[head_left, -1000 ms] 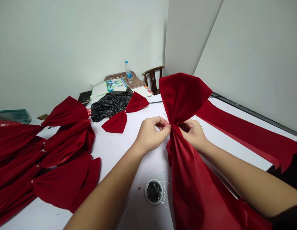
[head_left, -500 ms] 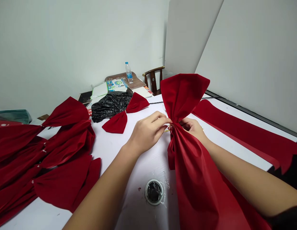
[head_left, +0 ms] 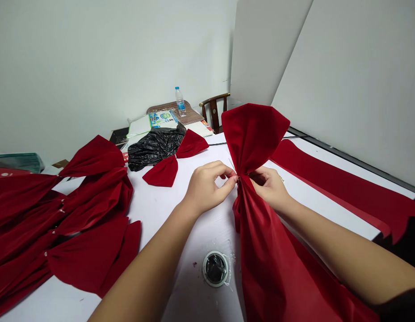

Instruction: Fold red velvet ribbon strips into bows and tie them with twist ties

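Red bow (head_left: 256, 138) is pinched at its narrow waist by left hand (head_left: 207, 190) and right hand (head_left: 269, 188), closed tightly, so folds are held gathered. Other bows (head_left: 90, 255) are laid on table (head_left: 190, 241).

bright even lt, faint shadows, wide-angle edge distortion

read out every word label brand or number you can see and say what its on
No text here is legible.
Plastic water bottle: blue label, too small to read.
Colourful printed packet: lettering too small and blurred to read.
Small red patch with white marks: too small to tell whether it is text.
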Available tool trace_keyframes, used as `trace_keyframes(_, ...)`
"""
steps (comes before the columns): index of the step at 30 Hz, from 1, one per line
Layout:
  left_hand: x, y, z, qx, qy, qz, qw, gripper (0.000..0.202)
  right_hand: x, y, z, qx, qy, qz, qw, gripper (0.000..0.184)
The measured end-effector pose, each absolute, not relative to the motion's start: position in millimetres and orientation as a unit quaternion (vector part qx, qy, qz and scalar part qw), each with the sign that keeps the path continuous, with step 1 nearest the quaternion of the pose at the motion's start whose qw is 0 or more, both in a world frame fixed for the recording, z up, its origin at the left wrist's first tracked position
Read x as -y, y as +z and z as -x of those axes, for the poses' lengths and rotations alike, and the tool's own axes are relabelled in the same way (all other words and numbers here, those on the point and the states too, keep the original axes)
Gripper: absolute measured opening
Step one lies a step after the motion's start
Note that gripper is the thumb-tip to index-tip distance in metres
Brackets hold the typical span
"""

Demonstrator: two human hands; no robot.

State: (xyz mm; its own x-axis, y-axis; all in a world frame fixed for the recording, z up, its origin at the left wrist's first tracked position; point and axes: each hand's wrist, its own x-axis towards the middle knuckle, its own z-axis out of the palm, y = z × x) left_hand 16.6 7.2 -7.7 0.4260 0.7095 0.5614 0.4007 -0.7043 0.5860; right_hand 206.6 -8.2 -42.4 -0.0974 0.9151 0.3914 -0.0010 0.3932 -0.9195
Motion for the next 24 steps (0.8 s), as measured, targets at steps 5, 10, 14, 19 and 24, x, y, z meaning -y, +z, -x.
trace_keyframes(5, -0.9, 2.5, -30.3, -0.472, 0.348, -0.617, 0.524, 0.012, 8.4, -48.0, -209.2, 0.679, 0.339, 0.345, 0.552, 0.019)
trace_keyframes(10, -3.0, 10.3, -21.4, -0.465, 0.303, -0.628, 0.545, 0.019, 7.0, -46.6, -208.9, 0.644, 0.379, 0.371, 0.551, 0.031)
trace_keyframes(14, -8.0, 5.6, -8.7, -0.39, 0.381, -0.798, 0.256, 0.015, 7.2, -37.5, -206.9, 0.577, 0.465, 0.391, 0.546, 0.04)
trace_keyframes(19, -11.1, -5.7, -4.8, -0.274, 0.371, -0.886, 0.054, 0.017, 8.4, -30.2, -205.0, 0.548, 0.518, 0.375, 0.539, 0.043)
trace_keyframes(24, -12.0, -9.1, -5.7, -0.262, 0.379, -0.887, 0.003, 0.017, 8.0, -31.0, -204.6, 0.553, 0.517, 0.38, 0.532, 0.043)
